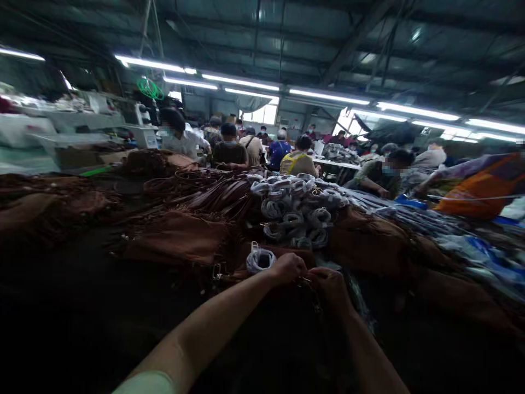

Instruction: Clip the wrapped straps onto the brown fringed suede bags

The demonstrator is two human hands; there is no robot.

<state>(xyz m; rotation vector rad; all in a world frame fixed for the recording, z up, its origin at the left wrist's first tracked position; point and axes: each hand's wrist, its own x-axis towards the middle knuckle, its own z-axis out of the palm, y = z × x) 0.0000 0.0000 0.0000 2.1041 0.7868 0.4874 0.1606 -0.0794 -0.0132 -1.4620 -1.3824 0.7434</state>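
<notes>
My left hand (289,268) and my right hand (330,283) meet over the dark table, fingers pinched together around a small shiny metal clasp (304,280). The lower part of this hardware hangs in shadow below the fingers, and what it joins to is too dark to make out. Just left of my left hand lies a coiled strap in white wrapping (261,260) with a gold-coloured metal end. Behind both hands is a brown bag (283,253), partly hidden by them.
A heap of wrapped coiled straps (297,210) rises beyond my hands. Brown fringed bags (176,241) lie to the left, more brown bags (369,241) to the right. Loose brown straps (221,191) spread behind. Across the table sit several people, one in an orange apron (478,189) at right.
</notes>
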